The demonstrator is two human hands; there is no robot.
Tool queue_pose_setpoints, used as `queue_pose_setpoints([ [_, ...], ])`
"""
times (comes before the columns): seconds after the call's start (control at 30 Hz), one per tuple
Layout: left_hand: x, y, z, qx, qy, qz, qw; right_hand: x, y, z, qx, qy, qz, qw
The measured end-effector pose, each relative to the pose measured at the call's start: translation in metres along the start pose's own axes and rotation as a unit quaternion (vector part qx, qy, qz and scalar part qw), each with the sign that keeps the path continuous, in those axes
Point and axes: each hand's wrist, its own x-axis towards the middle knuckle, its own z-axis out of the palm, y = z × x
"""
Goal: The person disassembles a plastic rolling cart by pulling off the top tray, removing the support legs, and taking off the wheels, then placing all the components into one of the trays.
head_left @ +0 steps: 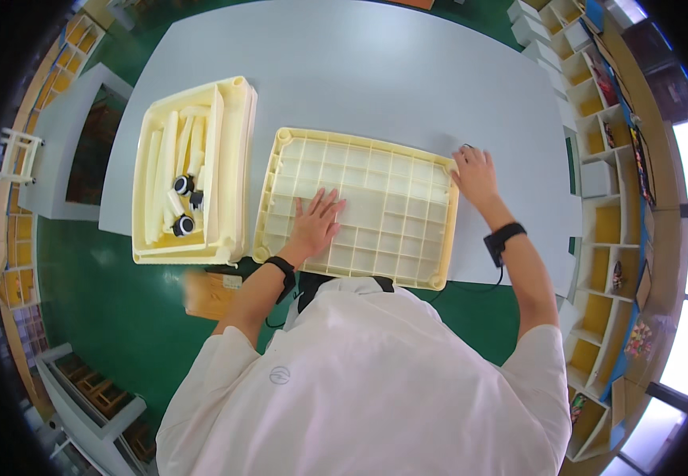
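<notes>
A cream plastic panel (pixel 360 208) with a ribbed grid lies on the table in front of me, a round socket at each visible corner. My left hand (pixel 312 230) rests on its left half, palm down and fingers spread. At the far right corner my right hand (pixel 475 173) has its fingers curled; a small dark bit shows by the fingertips, too small to name. That corner is covered by the hand. To the left stands a cream tray (pixel 147 159) with several cream tubes (pixel 168 151) and black-and-white caster wheels (pixel 184 225) in it.
The grey table (pixel 320 63) extends away beyond the panel. A wooden stool (pixel 211 295) stands by its near left edge. White shelves with cubbies (pixel 603 202) line the right side. A grey cabinet (pixel 58 159) is at the left, over a green floor (pixel 82 278).
</notes>
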Motion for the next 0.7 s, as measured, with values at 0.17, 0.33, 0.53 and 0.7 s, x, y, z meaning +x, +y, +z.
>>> queue_pose_setpoints([
  [0.17, -0.005, 0.003, -0.013, -0.034, 0.021, -0.026, 0.999, 0.055, -0.002, 0.042, -0.271, -0.183, -0.166, 0.930],
  [0.33, 0.009, 0.003, -0.011, -0.054, 0.035, -0.023, 0.998, 0.044, 0.040, 0.146, -0.358, -0.259, -0.144, 0.885],
  [0.53, -0.006, -0.002, -0.011, -0.044, 0.038, -0.039, 0.998, 0.061, 0.021, 0.109, -0.344, -0.302, -0.204, 0.865],
  [0.7, -0.004, -0.004, -0.002, -0.020, 0.032, -0.031, 0.999, 0.066, 0.034, 0.094, -0.330, -0.331, -0.260, 0.845],
])
